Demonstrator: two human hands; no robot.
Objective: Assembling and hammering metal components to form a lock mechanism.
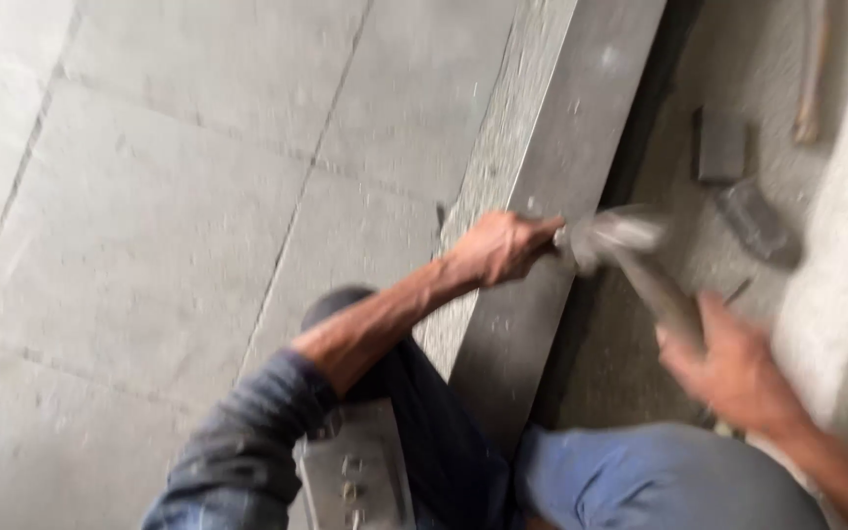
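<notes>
My left hand point(503, 245) is closed around a small tool, probably a chisel, held against the upper edge of a long grey stone slab point(581, 128); the tool itself is mostly hidden and blurred. My right hand point(733, 368) grips the handle of a hammer point(630, 250), whose grey head is blurred right beside the left hand's fingertips. Both hands are at the slab's edge, above a darker gap between the slab and rough concrete.
Grey floor tiles point(179, 196) with thin joints fill the left. Two dark blocks point(718, 147) point(758, 221) lie on rough concrete at the right, a wooden handle point(812, 69) farther back. My knees point(660, 481) in blue trousers are at the bottom.
</notes>
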